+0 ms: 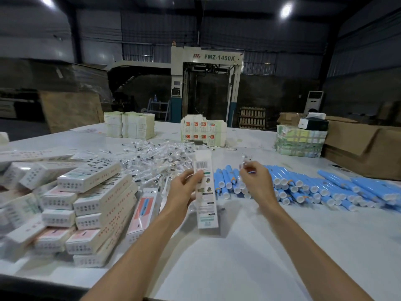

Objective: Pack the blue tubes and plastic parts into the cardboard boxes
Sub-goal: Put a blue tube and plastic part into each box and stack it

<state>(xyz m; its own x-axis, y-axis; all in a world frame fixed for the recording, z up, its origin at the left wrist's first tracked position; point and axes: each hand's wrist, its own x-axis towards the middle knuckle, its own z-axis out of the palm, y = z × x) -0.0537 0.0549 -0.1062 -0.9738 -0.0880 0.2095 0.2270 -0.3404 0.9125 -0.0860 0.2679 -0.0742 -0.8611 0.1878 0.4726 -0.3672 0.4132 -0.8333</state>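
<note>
View from my head, looking down over a white work table (238,268).

Centre: my left hand (186,187) grips a long, narrow white cardboard box (207,205) printed with a barcode. The fingers curl round its upper part. The box stands nearly upright above the table, its top flap raised and its lower end towards me.

Just right of it, my right hand (256,181) is lifted level with the box mouth. Its fingertips pinch a small clear plastic part (245,162). Motion blur hides the part's exact shape, and I cannot tell whether it touches the box.

Right: sky-blue plastic tubes with white round caps (303,185) lie in a loose row on the table, caps towards me. The row runs from beside the held box to the right edge of the view.

Behind my hands: a scattered heap of clear plastic parts with dark tips (156,157) covers the middle of the table.

Left: closed white cardboard boxes of the same long shape (91,203) are piled several layers deep, some showing pink printed faces.

Far edge of the table: three bundles of flat printed cartons, at left (129,124), centre (202,131) and right (299,142).

Beside the right-hand bundle stand large brown corrugated cartons (358,146).

Background: a pale machine lettered FMZ-1450A (217,57).
</note>
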